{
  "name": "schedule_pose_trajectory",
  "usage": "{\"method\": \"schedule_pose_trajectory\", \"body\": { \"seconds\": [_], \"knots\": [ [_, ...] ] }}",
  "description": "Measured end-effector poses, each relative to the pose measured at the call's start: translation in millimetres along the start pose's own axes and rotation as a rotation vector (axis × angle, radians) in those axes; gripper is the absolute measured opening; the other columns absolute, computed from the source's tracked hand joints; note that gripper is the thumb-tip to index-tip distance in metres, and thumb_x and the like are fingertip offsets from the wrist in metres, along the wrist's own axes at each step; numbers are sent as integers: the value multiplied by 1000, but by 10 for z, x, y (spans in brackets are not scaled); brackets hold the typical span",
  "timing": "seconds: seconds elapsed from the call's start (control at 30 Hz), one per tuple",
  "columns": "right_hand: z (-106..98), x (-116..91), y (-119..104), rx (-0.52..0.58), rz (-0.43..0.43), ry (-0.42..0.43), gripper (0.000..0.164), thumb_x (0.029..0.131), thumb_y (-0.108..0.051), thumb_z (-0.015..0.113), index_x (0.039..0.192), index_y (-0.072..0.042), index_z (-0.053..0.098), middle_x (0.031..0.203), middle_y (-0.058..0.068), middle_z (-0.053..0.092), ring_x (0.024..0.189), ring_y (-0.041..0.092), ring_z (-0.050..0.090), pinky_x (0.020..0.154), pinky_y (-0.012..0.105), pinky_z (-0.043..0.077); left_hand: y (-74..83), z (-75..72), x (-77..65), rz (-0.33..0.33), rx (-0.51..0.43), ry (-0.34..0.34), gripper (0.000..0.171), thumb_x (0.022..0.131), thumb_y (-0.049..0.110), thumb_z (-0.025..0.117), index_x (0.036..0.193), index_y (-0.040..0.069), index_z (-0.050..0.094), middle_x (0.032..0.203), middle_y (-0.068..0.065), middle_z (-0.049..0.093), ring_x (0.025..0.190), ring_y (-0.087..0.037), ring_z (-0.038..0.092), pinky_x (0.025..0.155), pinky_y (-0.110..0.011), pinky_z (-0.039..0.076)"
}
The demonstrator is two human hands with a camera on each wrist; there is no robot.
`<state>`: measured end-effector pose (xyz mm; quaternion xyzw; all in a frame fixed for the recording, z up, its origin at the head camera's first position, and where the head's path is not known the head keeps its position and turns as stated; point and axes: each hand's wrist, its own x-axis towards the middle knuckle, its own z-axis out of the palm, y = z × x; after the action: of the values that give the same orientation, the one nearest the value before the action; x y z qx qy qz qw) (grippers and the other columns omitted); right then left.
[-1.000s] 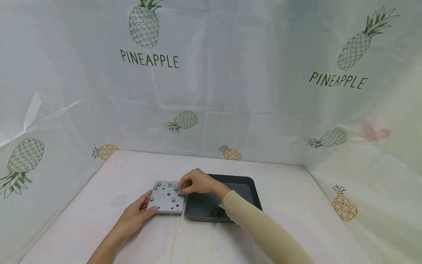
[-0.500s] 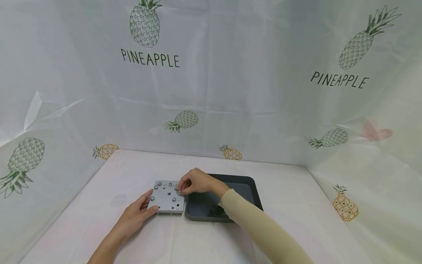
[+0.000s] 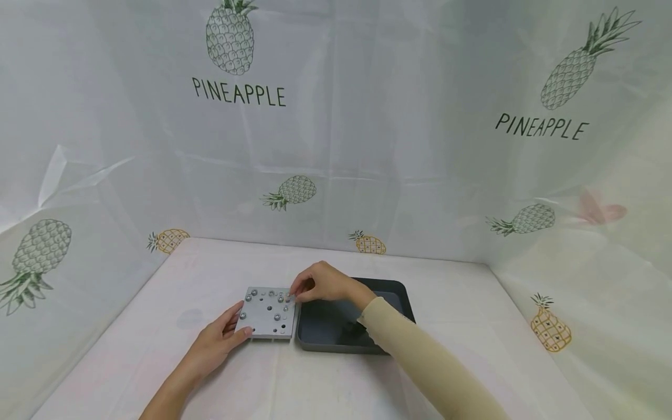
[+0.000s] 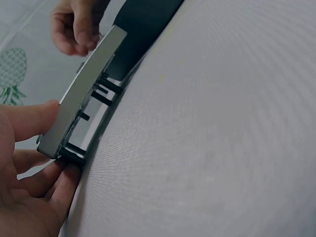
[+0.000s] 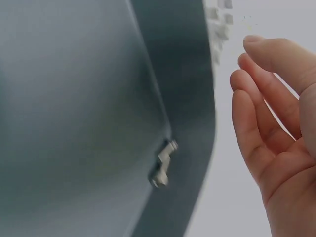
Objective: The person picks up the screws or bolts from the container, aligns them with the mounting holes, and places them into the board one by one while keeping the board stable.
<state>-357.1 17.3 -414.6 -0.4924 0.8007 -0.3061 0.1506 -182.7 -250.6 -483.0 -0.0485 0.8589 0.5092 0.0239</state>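
Note:
A flat silver metal plate with several holes carries several small screws with round heads, one of them a screw right of the middle. My left hand grips its left edge, thumb on top and fingers underneath. In the left wrist view the plate appears edge-on, with dark pegs sticking out below. At the upper right corner of the plate hovers my right hand, fingers bent loosely. The right wrist view shows the thumb and fingertips of the right hand slightly apart, with nothing visible between them.
A dark grey tray stands directly right of the plate, partly under the right forearm. Inside it near the wall lie small metal screws. A white sheet with pineapple prints covers the table and the walls around.
My right hand has let go of a small screw, which now stands in the plate near the right edge, and has moved slightly up and right. The left hand keeps its grip.

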Motion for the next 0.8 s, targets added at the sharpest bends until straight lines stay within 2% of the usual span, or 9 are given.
{"method": "schedule_pose_trajectory", "body": {
  "seconds": [0.2,0.33,0.57,0.8],
  "knots": [
    [-313,-191,36,-67,26,38,19,97,-8,79,116,-4,80,110,5,80,94,5,73,87,22,62,8,1,4,-9,0,-2,88,100,47,73,168,10,31,159,-28,46,144,-42,51,120,-53,44],
    [-410,-300,105,-133,69,39,23,97,-7,78,119,-4,79,116,8,79,99,13,75,87,24,62,5,5,1,-26,3,-4,89,100,49,73,168,11,31,159,-28,46,144,-42,51,120,-55,44],
    [-370,-422,237,-248,140,4,30,96,-7,78,125,-4,77,110,6,80,94,12,73,83,24,60,0,2,0,-27,9,0,87,100,47,73,168,11,31,160,-28,46,144,-42,51,120,-55,44],
    [-255,-472,364,-298,197,7,36,94,-8,81,129,-3,74,106,6,80,94,16,74,83,27,60,-7,12,19,-23,14,1,87,100,47,73,168,11,31,160,-29,46,145,-43,50,120,-54,44]
  ]
}}
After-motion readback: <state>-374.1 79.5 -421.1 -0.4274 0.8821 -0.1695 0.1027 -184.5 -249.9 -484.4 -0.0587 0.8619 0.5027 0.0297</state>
